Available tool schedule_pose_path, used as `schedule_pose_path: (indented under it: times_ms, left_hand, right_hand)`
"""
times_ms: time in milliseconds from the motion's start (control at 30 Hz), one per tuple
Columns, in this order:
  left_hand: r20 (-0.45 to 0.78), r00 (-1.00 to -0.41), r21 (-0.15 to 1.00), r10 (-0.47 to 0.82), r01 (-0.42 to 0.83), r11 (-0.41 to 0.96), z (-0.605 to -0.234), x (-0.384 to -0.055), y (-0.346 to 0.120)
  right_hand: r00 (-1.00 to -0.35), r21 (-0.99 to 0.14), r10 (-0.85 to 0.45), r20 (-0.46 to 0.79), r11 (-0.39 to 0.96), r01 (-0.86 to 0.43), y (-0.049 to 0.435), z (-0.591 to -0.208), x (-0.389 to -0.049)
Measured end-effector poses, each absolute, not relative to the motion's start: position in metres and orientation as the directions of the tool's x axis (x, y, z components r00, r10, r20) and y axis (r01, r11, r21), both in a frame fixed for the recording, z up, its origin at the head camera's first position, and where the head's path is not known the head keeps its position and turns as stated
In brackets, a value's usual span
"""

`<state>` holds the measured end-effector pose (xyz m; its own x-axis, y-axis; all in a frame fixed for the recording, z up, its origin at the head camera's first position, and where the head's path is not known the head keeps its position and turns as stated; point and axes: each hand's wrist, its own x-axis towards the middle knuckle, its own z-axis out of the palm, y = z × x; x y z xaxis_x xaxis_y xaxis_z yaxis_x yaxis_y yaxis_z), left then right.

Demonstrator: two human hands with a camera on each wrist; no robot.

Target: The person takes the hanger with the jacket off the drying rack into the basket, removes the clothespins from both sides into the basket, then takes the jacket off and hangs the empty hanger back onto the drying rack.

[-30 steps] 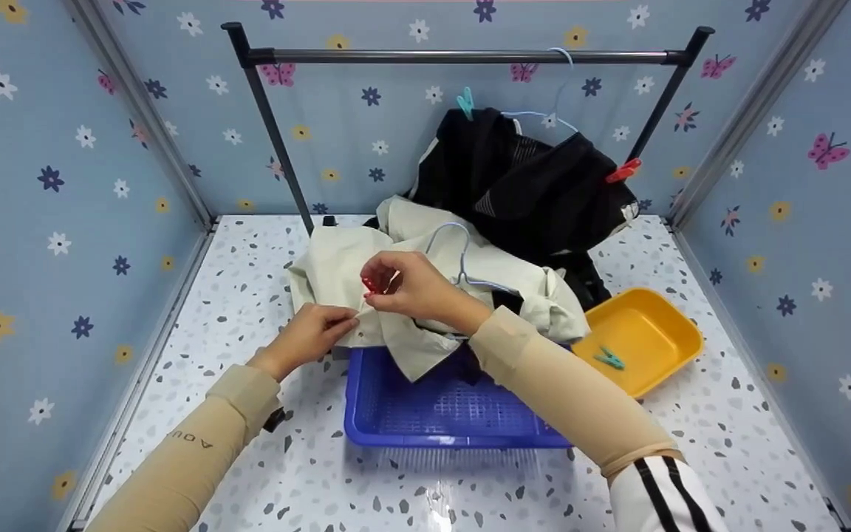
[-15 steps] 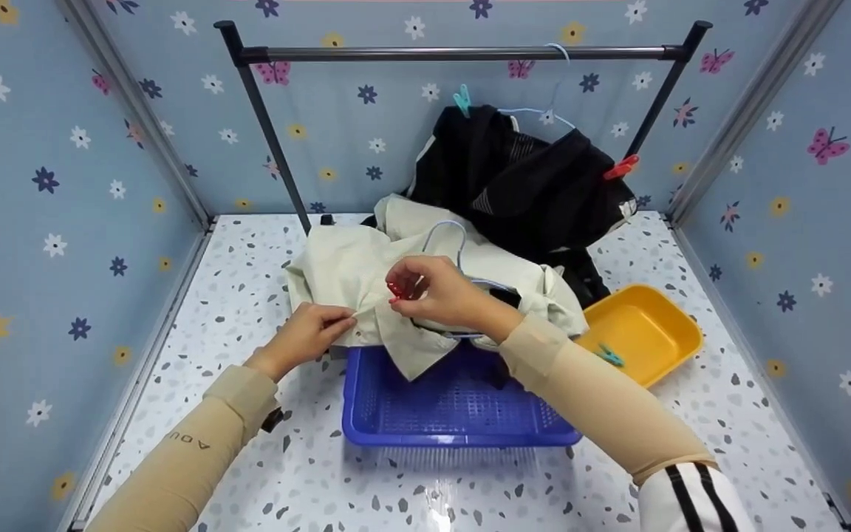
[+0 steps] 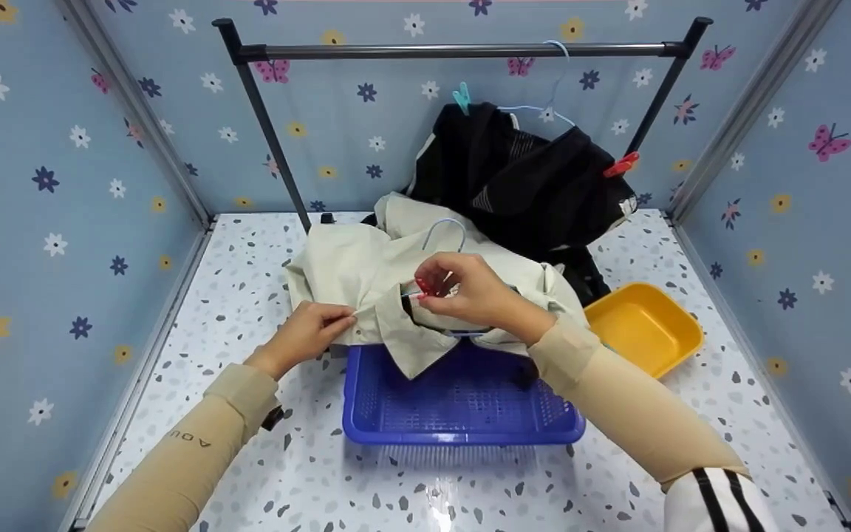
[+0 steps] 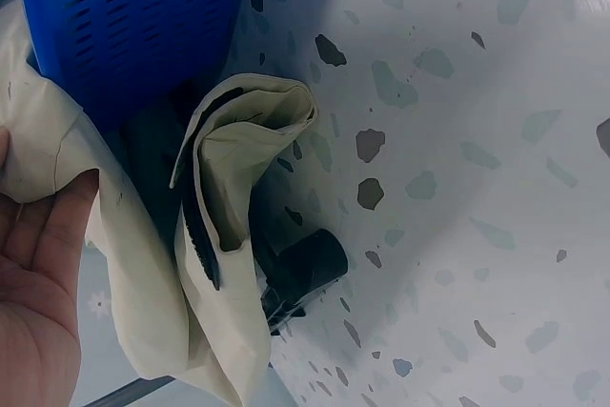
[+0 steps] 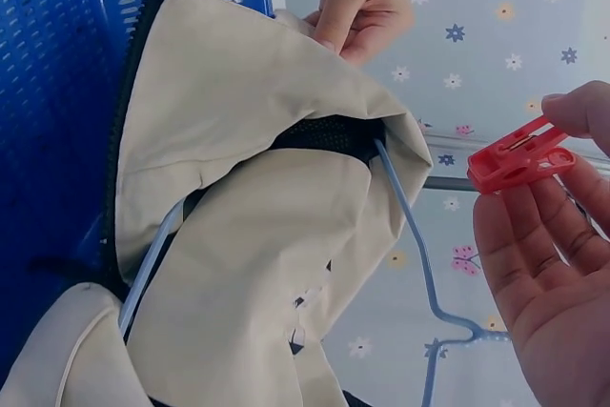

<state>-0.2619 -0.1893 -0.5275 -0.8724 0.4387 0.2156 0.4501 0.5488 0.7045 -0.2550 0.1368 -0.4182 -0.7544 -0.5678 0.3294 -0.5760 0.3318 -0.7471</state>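
A cream jacket point(image 3: 348, 258) lies rumpled over the back of a blue basket point(image 3: 462, 439), with a light blue wire hanger point(image 5: 424, 274) inside its collar. My left hand point(image 3: 307, 330) pinches the jacket's cloth at its left part; the left wrist view shows the fingers point(image 4: 57, 235) behind a fold. Above the collar, my right hand point(image 3: 473, 290) holds a red clothespin point(image 5: 519, 161) between thumb and fingertips. In the right wrist view the clothespin is apart from the cloth, and the hanger's hook end lies just below it.
Behind stands a dark rack point(image 3: 396, 52), where a black garment point(image 3: 536, 192) hangs on a blue hanger with a teal clothespin point(image 3: 461, 97) and a red one. A yellow bin point(image 3: 647, 325) sits right of the basket, partly behind my right sleeve. Patterned walls enclose three sides.
My right hand has moved to the right with the red clothespin, from the jacket's left part to above the collar. My left hand stays on the cloth.
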Motion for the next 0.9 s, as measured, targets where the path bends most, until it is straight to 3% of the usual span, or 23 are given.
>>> schedule_pose_path:
  times_ms: [900]
  left_hand:
    - [0.215,-0.866,0.688,0.452,0.463,0.560,-0.527,-0.262,-0.190]
  right_hand:
    - [-0.815,-0.733,-0.413,0.405,0.386,-0.560,0.212,-0.419,-0.252]
